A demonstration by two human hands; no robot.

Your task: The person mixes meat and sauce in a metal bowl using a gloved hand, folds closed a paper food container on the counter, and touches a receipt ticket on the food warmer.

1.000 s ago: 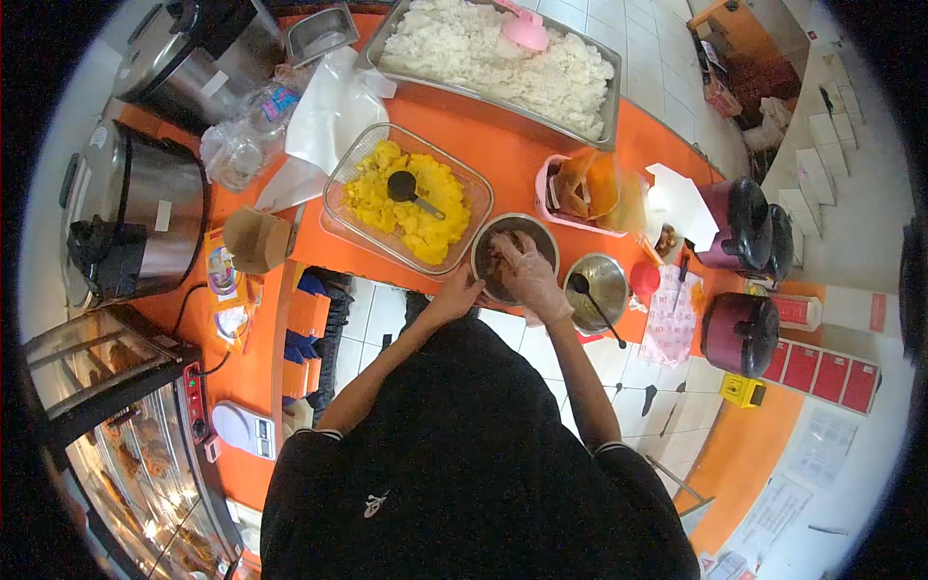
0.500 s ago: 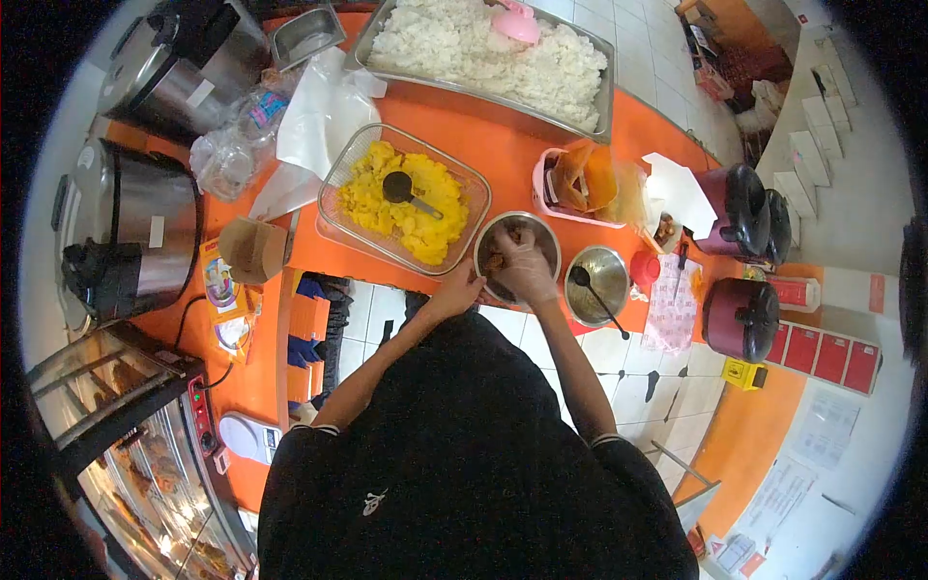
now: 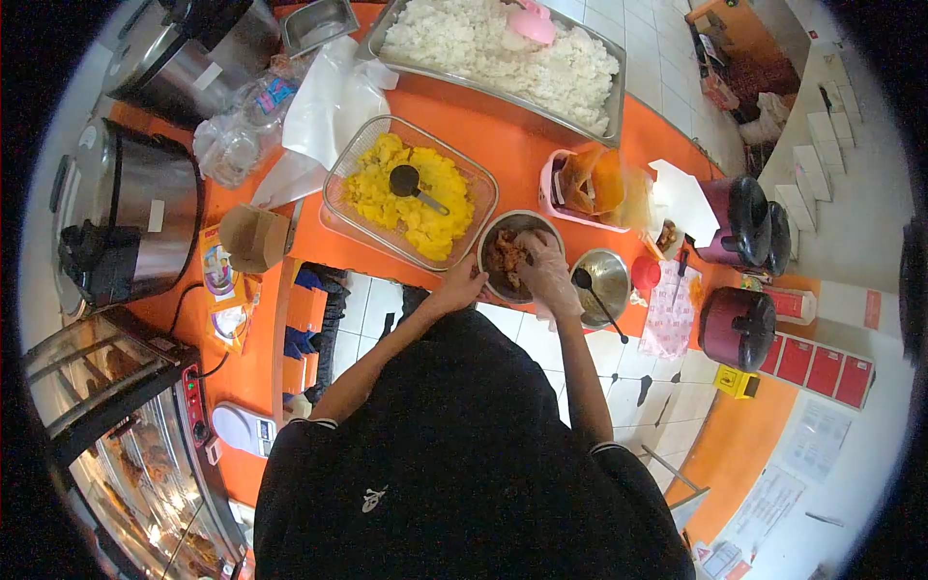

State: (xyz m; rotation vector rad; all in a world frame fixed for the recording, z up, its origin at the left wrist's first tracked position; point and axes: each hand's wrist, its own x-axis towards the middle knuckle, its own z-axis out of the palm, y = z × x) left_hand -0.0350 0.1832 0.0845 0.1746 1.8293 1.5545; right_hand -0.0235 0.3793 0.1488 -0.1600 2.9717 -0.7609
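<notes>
Metal bowl point(image 3: 517, 214) of brown food pieces point(image 3: 504, 253) at the near edge of the orange counter point(image 3: 464, 121), both my hands on it.
Right hand point(image 3: 547, 275), in a clear plastic glove, reaches over the bowl's right rim, fingers bent down at the pieces; can't tell if they pinch one. Left hand point(image 3: 462, 289), bare, has its fingers close together at the bowl's near-left rim; grip on rim unclear. Right of the bowl: second bowl point(image 3: 613, 274) with a black spoon point(image 3: 605, 310) leaning out, then a red lid point(image 3: 645, 274). Left of it: clear tray point(image 3: 484, 177) of yellow food point(image 3: 425, 230), black scoop point(image 3: 404, 180) on top. Beyond it: pink basket point(image 3: 581, 223), farther off the rice tray point(image 3: 619, 104).
</notes>
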